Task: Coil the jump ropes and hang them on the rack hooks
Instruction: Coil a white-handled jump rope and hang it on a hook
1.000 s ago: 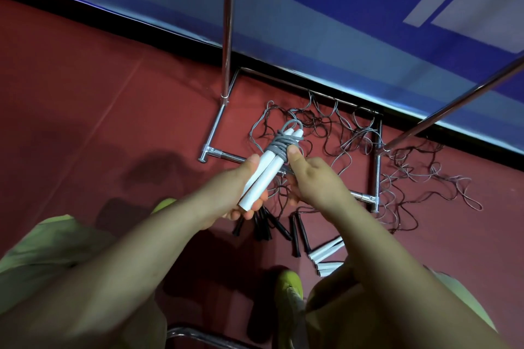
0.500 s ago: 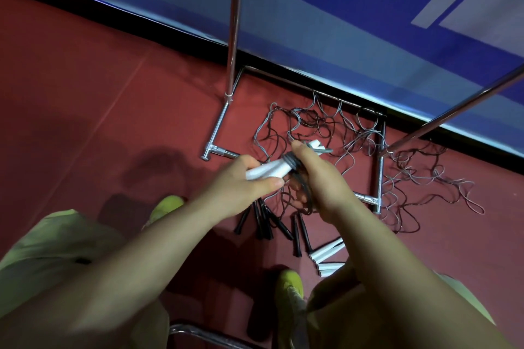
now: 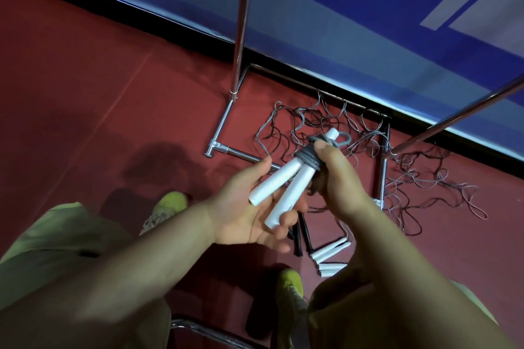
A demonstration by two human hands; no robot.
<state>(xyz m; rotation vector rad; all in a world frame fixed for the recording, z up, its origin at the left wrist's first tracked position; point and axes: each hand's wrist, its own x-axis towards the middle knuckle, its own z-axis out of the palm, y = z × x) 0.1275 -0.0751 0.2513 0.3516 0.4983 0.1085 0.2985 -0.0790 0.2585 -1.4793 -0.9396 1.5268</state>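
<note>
I hold a jump rope with two white handles point(image 3: 286, 187) side by side, its grey cord point(image 3: 310, 157) wound tightly round their upper ends. My left hand point(image 3: 249, 212) cradles the lower ends, palm up, thumb on one handle. My right hand point(image 3: 337, 176) grips the wound cord, thumb on top; a small grey loop point(image 3: 343, 139) sticks out past it. A tangle of loose ropes point(image 3: 368, 147) lies on the red floor inside the chrome rack base point(image 3: 243, 154). Black handles point(image 3: 302, 232) and white handles point(image 3: 330, 249) lie below my hands.
Two chrome rack poles rise from the base, one upright pole point(image 3: 241, 22) and one slanted pole point(image 3: 459, 119) at the right. A blue and white wall panel point(image 3: 368, 22) runs behind. My yellow shoes point(image 3: 170, 204) stand on the floor; a chrome bar point(image 3: 204, 331) crosses the bottom edge.
The handles have swung from lying sideways to pointing up and right. My left hand has opened under them, and my right hand has shifted onto the wound cord.
</note>
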